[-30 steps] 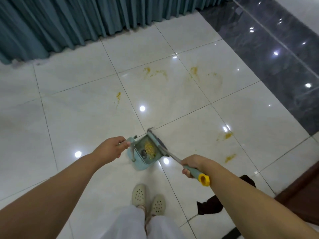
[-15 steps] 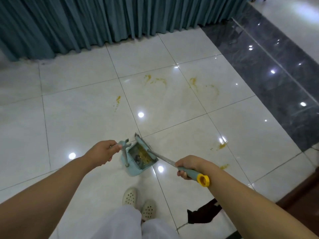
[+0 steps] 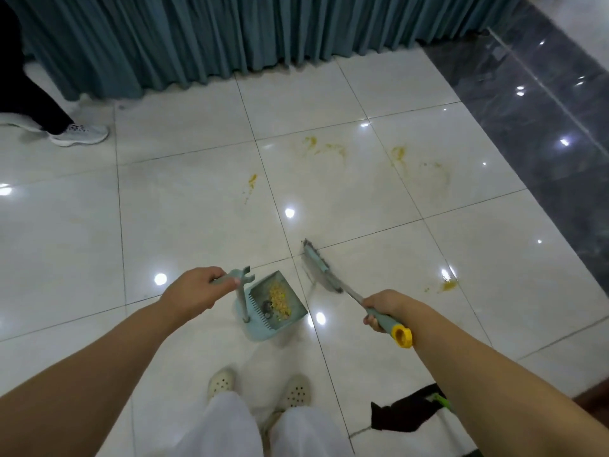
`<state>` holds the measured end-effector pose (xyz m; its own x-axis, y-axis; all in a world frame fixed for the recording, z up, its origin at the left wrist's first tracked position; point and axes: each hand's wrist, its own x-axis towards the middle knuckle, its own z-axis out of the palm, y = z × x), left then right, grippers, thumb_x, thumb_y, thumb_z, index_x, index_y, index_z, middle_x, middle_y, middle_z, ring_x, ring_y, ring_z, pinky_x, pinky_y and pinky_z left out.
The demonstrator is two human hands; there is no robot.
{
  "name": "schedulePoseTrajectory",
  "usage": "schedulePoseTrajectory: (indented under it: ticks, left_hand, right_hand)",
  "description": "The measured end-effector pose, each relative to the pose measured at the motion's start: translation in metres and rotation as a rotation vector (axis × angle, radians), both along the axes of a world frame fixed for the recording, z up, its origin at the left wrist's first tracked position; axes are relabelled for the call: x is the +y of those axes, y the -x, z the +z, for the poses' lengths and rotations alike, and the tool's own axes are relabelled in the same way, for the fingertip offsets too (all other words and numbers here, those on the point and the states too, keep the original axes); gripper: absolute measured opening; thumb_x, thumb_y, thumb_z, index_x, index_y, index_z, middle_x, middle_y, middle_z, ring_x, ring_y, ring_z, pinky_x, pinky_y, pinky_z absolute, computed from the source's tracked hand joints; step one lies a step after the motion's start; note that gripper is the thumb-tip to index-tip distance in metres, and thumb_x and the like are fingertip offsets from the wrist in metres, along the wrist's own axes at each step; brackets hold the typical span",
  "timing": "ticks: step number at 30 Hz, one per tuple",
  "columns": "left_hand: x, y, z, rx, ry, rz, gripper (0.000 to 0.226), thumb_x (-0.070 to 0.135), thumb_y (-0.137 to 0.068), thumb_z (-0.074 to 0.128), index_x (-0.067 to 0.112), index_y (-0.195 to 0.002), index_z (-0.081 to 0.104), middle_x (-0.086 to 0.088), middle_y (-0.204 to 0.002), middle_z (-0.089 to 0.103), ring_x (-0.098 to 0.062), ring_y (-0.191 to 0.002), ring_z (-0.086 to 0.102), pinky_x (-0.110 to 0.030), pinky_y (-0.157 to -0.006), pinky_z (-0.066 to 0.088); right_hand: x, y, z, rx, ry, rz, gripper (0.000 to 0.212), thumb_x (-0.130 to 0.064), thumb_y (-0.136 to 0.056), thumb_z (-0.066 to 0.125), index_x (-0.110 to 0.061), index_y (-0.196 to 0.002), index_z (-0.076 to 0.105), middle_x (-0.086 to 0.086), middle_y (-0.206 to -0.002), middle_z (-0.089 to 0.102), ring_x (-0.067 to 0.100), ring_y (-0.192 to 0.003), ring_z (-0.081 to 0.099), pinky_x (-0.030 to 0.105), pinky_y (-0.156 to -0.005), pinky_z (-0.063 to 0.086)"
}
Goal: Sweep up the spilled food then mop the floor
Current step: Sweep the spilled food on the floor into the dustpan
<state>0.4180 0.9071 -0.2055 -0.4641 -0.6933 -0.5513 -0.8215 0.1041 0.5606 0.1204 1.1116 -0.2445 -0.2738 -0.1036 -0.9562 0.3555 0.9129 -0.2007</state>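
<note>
left hand (image 3: pixel 194 293) gripping dustpan (image 3: pixel 275 306) handle, right hand (image 3: pixel 384 308) gripping broom (image 3: pixel 321 270)

Both forearms are seen bare; no sleeves, watch, rings or bands are visible on them. The left hand (image 3: pixel 197 291) and right hand (image 3: pixel 384 308) are ungloved. White, loose-looking trousers (image 3: pixel 230 427) are worn on both legs, seen from above at the bottom edge. Cream-coloured clog-style shoes are worn: the left shoe (image 3: pixel 221 381) and the right shoe (image 3: pixel 298 392), each with a rounded toe perforated by small dark ventilation holes. Only the toe part of each shoe is shown, the rest being covered by the trouser legs. The upper body is out of view.
</note>
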Motion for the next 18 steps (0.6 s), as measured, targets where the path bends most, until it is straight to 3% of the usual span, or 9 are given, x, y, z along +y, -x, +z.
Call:
schedulePoseTrajectory:
  ticks: [5,11,18]
  left_hand:
    - [-0.013,-0.006,-0.010,-0.021,0.019,-0.034,0.039,0.058,-0.085,0.054,0.023,-0.067,0.057,0.009,-0.052,0.052,-0.008,-0.046,0.048,-0.022,-0.052,0.037]
    - [-0.023,-0.020,-0.025,-0.021,-0.012,-0.094,0.048,0.058,-0.087,0.051,0.012,-0.078,0.061,0.005,-0.054,0.051,-0.011,-0.049,0.049,-0.024,-0.053,0.039]
    - [-0.025,-0.027,-0.026,-0.033,0.026,-0.233,0.044,0.057,-0.090,0.044,0.018,-0.077,0.058,0.004,-0.062,0.054,-0.012,-0.058,0.051,-0.027,-0.055,0.039]
  right_hand:
    - [-0.005,-0.037,-0.011,-0.031,-0.080,0.038,0.018,-0.014,-0.097,0.049,0.001,-0.088,0.047,0.014,-0.070,0.051,0.015,-0.049,0.044,0.016,-0.033,0.041]
    - [-0.009,-0.079,-0.003,-0.112,-0.069,-0.001,0.016,-0.014,-0.096,0.049,0.001,-0.100,0.046,0.012,-0.069,0.050,0.015,-0.047,0.043,0.016,-0.034,0.039]
    - [-0.020,-0.093,0.037,-0.162,-0.037,-0.041,0.014,-0.015,-0.099,0.044,-0.001,-0.094,0.045,0.011,-0.067,0.048,0.009,-0.028,0.041,0.015,-0.031,0.038]
